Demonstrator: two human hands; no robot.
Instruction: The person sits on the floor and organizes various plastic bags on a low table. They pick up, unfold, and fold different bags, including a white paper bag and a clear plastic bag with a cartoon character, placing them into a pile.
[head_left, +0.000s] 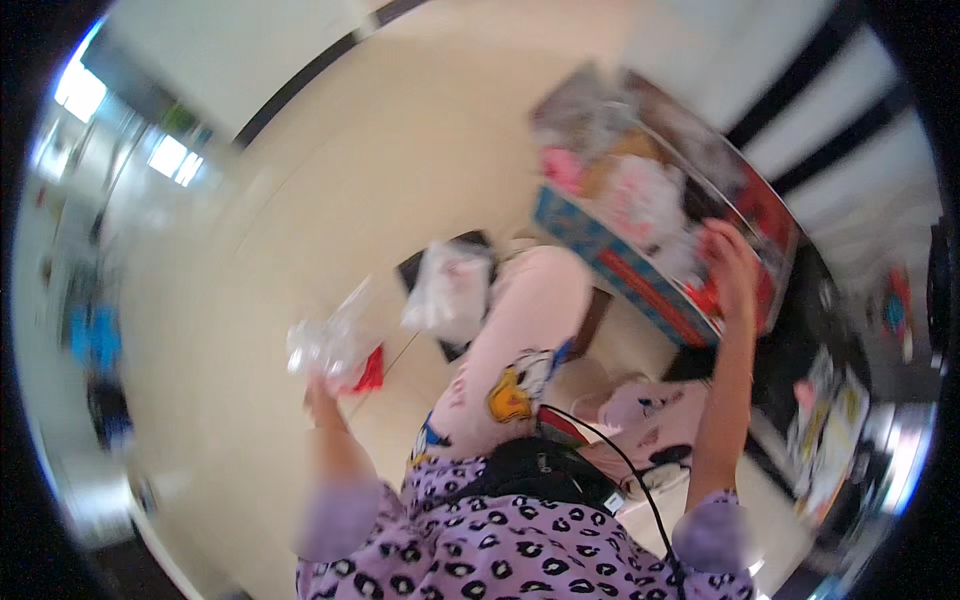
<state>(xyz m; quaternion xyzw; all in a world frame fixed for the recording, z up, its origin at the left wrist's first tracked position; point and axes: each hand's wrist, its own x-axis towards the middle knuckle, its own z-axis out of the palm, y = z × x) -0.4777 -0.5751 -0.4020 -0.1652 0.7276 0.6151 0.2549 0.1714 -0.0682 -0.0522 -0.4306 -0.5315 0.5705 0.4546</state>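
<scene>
My left hand (321, 396) grips a crumpled clear plastic bag (326, 349) out to the left, above the tiled floor. A red piece (369, 372) shows beside the bag, either in it or behind it. On the right, my right hand (729, 259) reaches into the near end of an open cardboard box (622, 264) with blue and red sides. Red plastic (701, 297) lies just under those fingers; blur hides whether they hold it. White plastic bags (645, 196), a pink item (561, 169) and a brown item (626, 159) fill the box.
A white plastic bag (450, 289) lies on a black flat thing (409, 268) by my bent knee. Right of me stands a bag or bundle with yellow print (829, 431). A black cable (637, 472) runs across my lap. Dark furniture legs (795, 82) rise behind the box.
</scene>
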